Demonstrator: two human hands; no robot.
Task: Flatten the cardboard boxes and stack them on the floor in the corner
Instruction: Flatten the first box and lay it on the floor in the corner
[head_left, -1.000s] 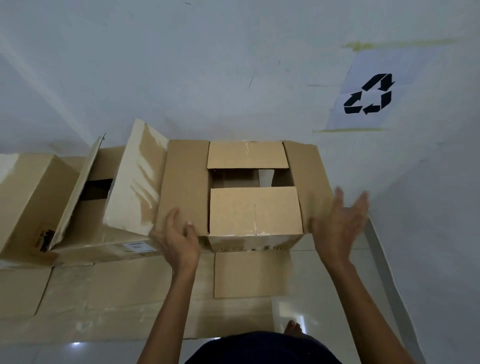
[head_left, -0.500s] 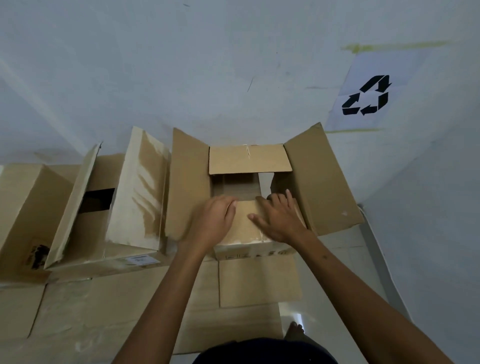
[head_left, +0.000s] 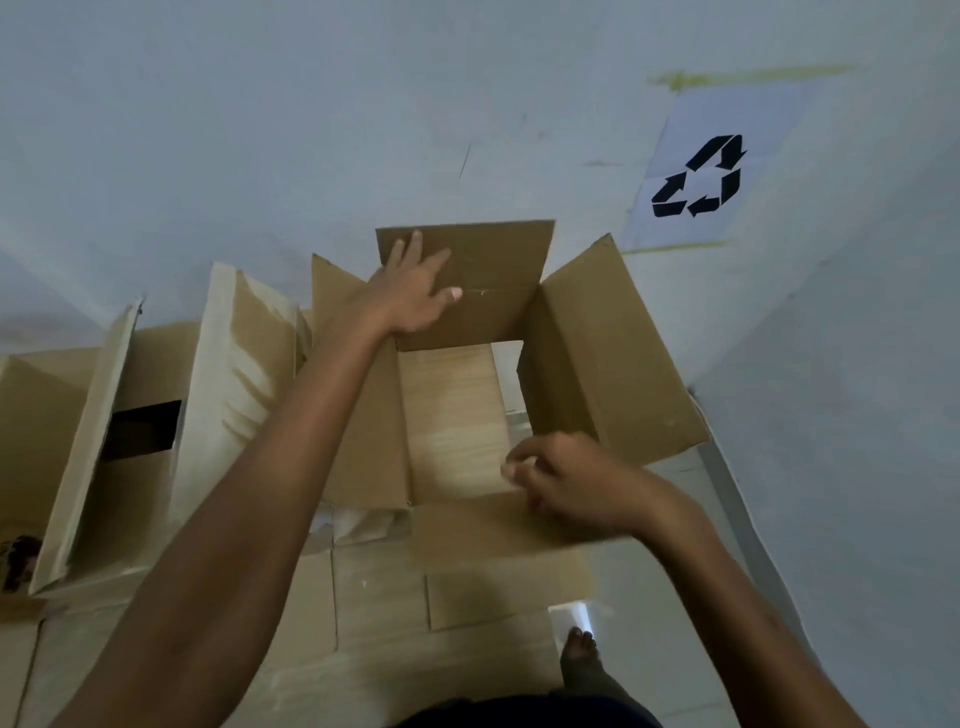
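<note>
We see the open cardboard box (head_left: 587, 358) standing on flattened cardboard (head_left: 374, 587) in the corner, all four flaps raised and the floor showing through its bottom. Our left hand (head_left: 415, 291) lies flat against the far flap (head_left: 493, 254), fingers spread wide. Our right hand (head_left: 576, 480) pinches the near flap (head_left: 498, 525) with curled fingers. Left of the box stand more open boxes (head_left: 156, 431). On the wall up and right of it, a taped sheet (head_left: 701, 171) bears a black recycling symbol; no writing is legible.
</note>
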